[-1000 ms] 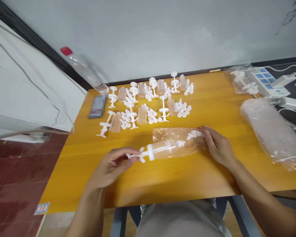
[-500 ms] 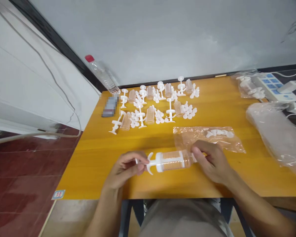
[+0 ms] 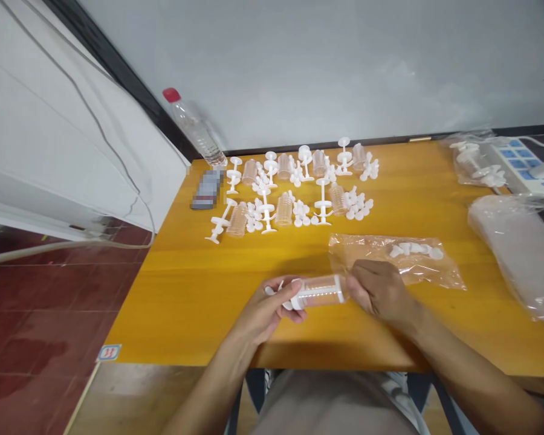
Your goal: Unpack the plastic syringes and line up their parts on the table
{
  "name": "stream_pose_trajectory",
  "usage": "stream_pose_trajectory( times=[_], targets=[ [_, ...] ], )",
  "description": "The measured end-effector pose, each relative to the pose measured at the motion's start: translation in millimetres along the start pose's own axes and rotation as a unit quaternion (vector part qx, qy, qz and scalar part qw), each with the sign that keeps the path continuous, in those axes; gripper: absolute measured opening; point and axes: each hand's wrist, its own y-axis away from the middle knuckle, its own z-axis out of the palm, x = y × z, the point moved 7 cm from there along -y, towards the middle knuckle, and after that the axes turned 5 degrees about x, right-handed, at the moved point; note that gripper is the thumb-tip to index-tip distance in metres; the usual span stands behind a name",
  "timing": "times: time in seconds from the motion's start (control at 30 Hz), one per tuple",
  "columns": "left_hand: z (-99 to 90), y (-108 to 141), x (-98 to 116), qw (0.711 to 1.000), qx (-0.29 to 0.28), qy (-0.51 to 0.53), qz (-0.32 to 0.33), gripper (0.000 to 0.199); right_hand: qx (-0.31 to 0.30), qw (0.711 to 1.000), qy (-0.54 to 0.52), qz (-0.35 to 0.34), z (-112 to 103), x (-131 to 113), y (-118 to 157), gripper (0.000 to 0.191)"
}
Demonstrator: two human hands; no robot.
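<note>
A large plastic syringe (image 3: pixel 320 292), with a clear ribbed barrel and white collar and plunger, is held level above the near part of the table. My left hand (image 3: pixel 269 309) is closed around its collar end, thumb on top, and the white handle sticks out beside the fingers. My right hand (image 3: pixel 383 293) is closed at the tip end, hiding the tip. The white piston sits at the right end of the barrel. Just behind my right hand lies a clear plastic bag (image 3: pixel 367 257) with small white pieces (image 3: pixel 417 249) in it.
Behind stand rows of white plungers (image 3: pixel 323 202), clear barrels (image 3: pixel 284 210) and small white pieces (image 3: pixel 358 204). A red-capped bottle (image 3: pixel 194 130) and a blurred dark rectangle (image 3: pixel 207 188) are back left. To the right are filled bags (image 3: pixel 476 163), empty-looking bags (image 3: pixel 514 254) and a power strip (image 3: pixel 521 160).
My left hand has shifted right from the plunger handle onto the collar. The plunger has gone deeper, its piston now at the barrel's right end. My right hand stays at the tip.
</note>
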Motion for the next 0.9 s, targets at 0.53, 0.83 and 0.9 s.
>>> stream_pose_trajectory(
  times=[0.53,0.83,0.9],
  targets=[
    [-1.8,11.6,22.2,0.991,0.029,-0.03,0.126,0.039,-0.022,0.991,-0.092,0.09,-14.6,6.6,13.7,0.033],
    [2.9,10.4,23.0,0.998,0.023,0.041,0.036,0.047,-0.034,0.999,-0.039,0.015,-28.9,-13.1,11.2,0.012],
    [6.1,6.4,12.9,0.994,0.021,0.098,-0.032,0.056,-0.028,0.998,-0.007,-0.053,-32.5,-21.0,12.0,0.011]
  ],
)
